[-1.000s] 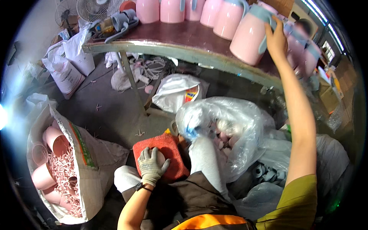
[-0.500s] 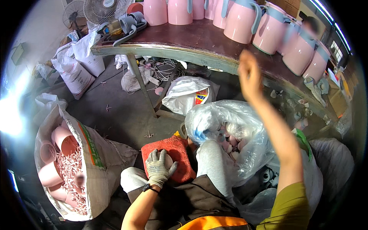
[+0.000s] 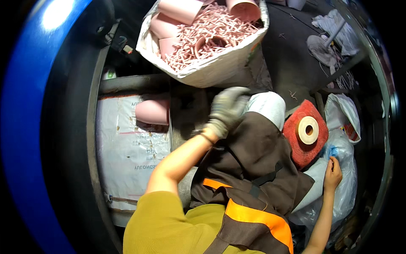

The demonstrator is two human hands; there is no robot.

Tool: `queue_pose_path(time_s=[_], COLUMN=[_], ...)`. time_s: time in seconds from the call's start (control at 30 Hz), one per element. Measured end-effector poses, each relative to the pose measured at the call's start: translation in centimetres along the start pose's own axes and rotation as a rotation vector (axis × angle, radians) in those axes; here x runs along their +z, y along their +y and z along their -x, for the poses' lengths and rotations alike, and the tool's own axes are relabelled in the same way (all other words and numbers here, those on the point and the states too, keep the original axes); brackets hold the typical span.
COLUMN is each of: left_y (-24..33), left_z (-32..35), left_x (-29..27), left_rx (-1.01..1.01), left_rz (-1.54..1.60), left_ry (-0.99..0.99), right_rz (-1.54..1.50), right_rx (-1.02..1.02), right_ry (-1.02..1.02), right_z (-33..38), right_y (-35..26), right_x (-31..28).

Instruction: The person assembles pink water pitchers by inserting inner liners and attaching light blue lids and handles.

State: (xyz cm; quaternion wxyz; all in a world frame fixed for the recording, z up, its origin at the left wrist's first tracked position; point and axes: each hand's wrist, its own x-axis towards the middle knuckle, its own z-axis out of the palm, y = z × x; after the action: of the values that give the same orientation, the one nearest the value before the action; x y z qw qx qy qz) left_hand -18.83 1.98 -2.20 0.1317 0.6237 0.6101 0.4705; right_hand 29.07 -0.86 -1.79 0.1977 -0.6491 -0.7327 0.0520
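My gloved left hand (image 3: 228, 111) hangs over my left thigh, just below a white woven sack (image 3: 211, 76); its fingers are smeared by motion. My bare right hand (image 3: 333, 173) is beside my right knee, next to a clear plastic bag (image 3: 344, 156) with a blue patch. Its fingers are curled together, and whatever they may hold is hidden. Between my legs sits a red fabric-covered pad (image 3: 301, 153) with a cream-coloured roll (image 3: 302, 130) lying on it, its hole facing up. Pink plastic shells (image 3: 179, 10) and thin pink scraps (image 3: 207, 31) fill the white sack.
At left, a pink shell (image 3: 152, 112) lies on a grey-white printed sack (image 3: 122, 156) within a dark frame (image 3: 94, 139). A blue curved surface (image 3: 21, 127) stands at far left. A white bag (image 3: 344, 110), cables (image 3: 347, 80) and a table leg are at right.
The view has swung left toward the scrap sack. My left hand has left the round piece on the red pad and moved left. My right hand has come down from the table edge.
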Motion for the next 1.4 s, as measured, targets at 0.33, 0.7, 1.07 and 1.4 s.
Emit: queue_pose_path(time_s=[0.33,0.7,1.07,1.4], left_y=[-23.6,-14.3,15.3,17.3], left_z=[14.8,3.4,-2.3,-6.3], left_x=[-16.2,-28.3,-12.2,1.2], left_rx=[-0.785,-0.449,0.707,0.160], left_rz=[-1.178,-0.933,-0.100,0.431], left_ry=[-0.250,0.122,-0.203,-0.466], right_rz=[0.114,-0.776,-0.864,-0.542], right_rx=[-0.044,0.233,-0.206,-0.207], right_ry=[0.026,-0.144,0.028,-0.139], right_z=[-0.2,-0.5,-3.1,6.2], right_y=[0.3,-9.5,-25.7,-15.8], right_x=[-0.2,1.7,2.7,-3.5])
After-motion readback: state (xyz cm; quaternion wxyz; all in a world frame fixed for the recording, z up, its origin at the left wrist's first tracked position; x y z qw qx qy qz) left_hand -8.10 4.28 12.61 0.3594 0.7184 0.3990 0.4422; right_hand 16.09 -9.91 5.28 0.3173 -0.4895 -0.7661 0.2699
